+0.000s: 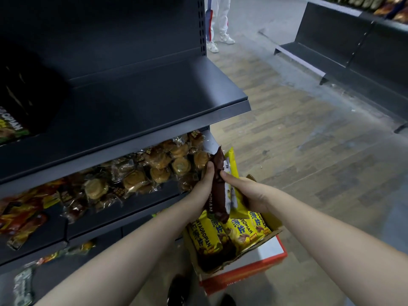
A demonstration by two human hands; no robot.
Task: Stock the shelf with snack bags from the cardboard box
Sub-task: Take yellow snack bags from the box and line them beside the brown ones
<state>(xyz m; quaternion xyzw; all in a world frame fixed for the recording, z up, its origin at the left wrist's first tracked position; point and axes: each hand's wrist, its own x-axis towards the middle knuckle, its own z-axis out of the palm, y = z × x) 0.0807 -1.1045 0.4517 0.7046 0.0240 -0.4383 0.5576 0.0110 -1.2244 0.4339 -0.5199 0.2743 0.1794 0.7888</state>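
We saw the cardboard box (260, 242) open at our feet, resting on a red-and-white carton (249, 270) just beside the end of the rack. Yellow snack bags (240, 230) lay packed in it side by side, printed faces up, and a dark gap showed at its near corner.

Above the box we held a small bundle of bags. Our left hand (205, 184) had its fingers (209, 171) curled round a brown bag (217, 186), which stood nearly upright. Our right hand (249, 193) gripped a yellow bag (233, 164) from the other side, thumb pressed on its front, with a white-edged pack caught between the two. The bundle was level with the front edge of the lower shelf (132, 206), well below the upper shelf (143, 96).

The upper shelf lay mostly bare, with one dark bag (13, 127) at its far left. On the lower shelf, clear-wrapped pastries (136, 173) crowded the right end close by our left hand, and red and yellow packs (22, 213) filled the left. A few more packets (22, 283) sat on the bottom shelf, too blurred to tell apart.

Across the wood-patterned floor (309, 151) stood another dark rack (353, 51). At the end of our rack a person in white trousers (217, 18) and white shoes stood in the aisle, well apart from us. Our own dark shoes (178, 288) showed beside the carton.
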